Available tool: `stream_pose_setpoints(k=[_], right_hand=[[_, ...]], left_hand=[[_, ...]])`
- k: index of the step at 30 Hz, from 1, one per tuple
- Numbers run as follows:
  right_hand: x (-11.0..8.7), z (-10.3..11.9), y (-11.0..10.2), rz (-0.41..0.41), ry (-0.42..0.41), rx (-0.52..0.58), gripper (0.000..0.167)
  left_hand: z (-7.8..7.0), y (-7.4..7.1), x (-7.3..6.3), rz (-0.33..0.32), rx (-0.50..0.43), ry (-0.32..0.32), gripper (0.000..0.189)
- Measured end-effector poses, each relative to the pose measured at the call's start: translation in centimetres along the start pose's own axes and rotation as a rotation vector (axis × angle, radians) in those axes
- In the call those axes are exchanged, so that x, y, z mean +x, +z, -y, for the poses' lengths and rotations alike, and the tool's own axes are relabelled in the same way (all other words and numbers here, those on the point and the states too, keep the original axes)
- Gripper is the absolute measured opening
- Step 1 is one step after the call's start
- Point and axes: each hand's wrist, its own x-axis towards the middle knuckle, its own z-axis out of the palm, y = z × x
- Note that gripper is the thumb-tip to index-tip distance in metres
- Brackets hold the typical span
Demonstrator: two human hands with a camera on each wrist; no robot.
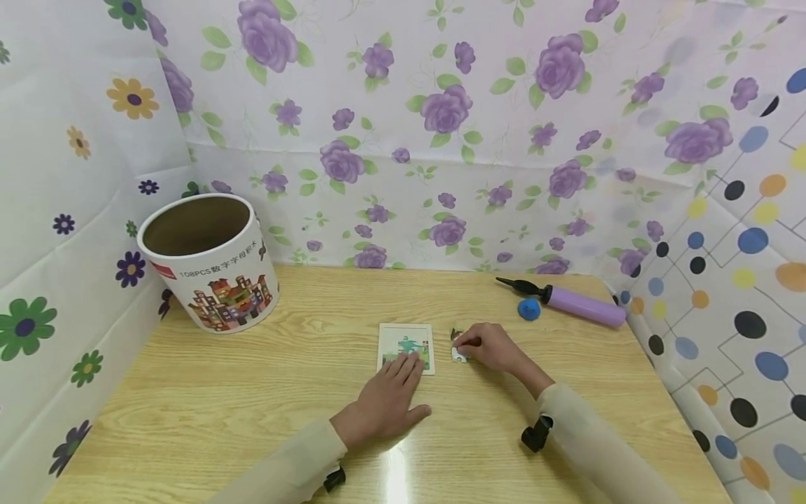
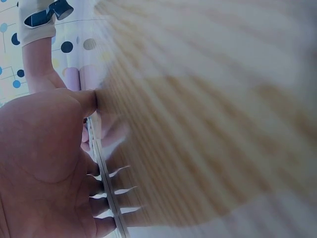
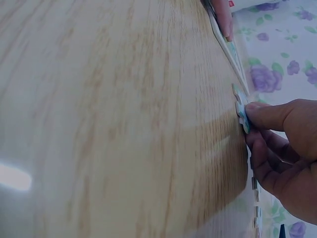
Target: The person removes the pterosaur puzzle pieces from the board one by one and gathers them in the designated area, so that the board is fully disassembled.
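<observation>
A small white-framed jigsaw puzzle board point(image 1: 386, 334) lies on the table, partly filled with green and teal pieces. My left hand point(image 1: 385, 400) rests on its near part with straight fingers, hiding some of the picture. In the left wrist view the fingers reach over the edge of the board point(image 2: 105, 171). To the right of the board, my right hand point(image 1: 494, 348) pinches a puzzle piece point(image 3: 241, 111) between thumb and fingers, the piece tilted up at the table. More loose pieces point(image 3: 256, 196) lie beyond that hand in the right wrist view.
A large white printed bucket point(image 1: 229, 280) stands at the back left. Toward the back right lie a purple hand pump point(image 1: 585, 306) with a black nozzle and a small blue lump point(image 1: 529, 309). Patterned cloth point(image 1: 403, 210) hangs around the wooden table point(image 1: 264, 406).
</observation>
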Motion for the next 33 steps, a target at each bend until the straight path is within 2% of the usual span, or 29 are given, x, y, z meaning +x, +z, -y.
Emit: stream_pose_setpoints(k=[5,14,19,26,33], right_hand=[[0.2,-0.1,0.2,0.000,-0.018,-0.025,0.013],[0.5,0.4,-0.2,-0.017,-0.018,-0.022,0.011],[1.2,1.1,-0.2,-0.029,-0.022,-0.010,0.014],[2.5,2.4,0.5,-0.018,-0.054,-0.005,0.016],[3.8,3.7,1.1,0.016,-0.075,0.025,0.018]], left_hand=[[-0.1,-0.2,-0.1,-0.005,-0.025,0.002,0.081],[-0.3,-0.6,-0.1,0.011,-0.007,-0.013,0.081],[-0.4,-0.8,-0.1,0.036,-0.018,-0.027,0.081],[-0.3,-0.7,-0.1,0.015,-0.036,-0.021,0.081],[-0.7,-0.7,-0.1,0.018,0.001,-0.048,0.081]])
